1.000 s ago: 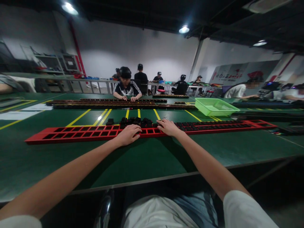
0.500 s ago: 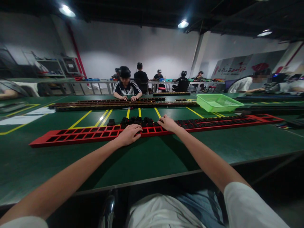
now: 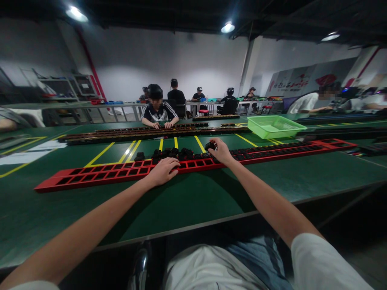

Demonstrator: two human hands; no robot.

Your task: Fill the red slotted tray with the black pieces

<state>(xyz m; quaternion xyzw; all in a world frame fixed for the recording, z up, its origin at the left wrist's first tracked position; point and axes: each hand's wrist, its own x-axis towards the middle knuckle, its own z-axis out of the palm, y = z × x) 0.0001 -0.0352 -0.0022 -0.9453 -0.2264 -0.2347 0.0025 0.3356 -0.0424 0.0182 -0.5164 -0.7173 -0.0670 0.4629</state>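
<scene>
A long red slotted frame (image 3: 99,176) lies across the green table, with rows of square openings. My left hand (image 3: 163,170) rests on its near edge left of the middle, fingers stretched out over the slots and thumb apart; whatever is beneath the fingers is hidden. Just above the frame, my right hand (image 3: 221,152) pinches a small black block (image 3: 209,146) between thumb and fingers. Loose black pieces (image 3: 173,153) lie heaped along the far side, beyond my left hand. Similar black pieces (image 3: 266,152) fill the slots to the right.
A light green plastic basket (image 3: 275,127) stands beyond the frame at the right. Long dark strips (image 3: 130,133) lie farther back, where a co-worker (image 3: 159,110) has both hands on them. White papers (image 3: 28,155) lie at the left. Yellow tape lines mark the table.
My right hand has lifted slightly and shifted right, and a black block now shows in its fingers. My left hand stays on the frame. The view has shifted a little.
</scene>
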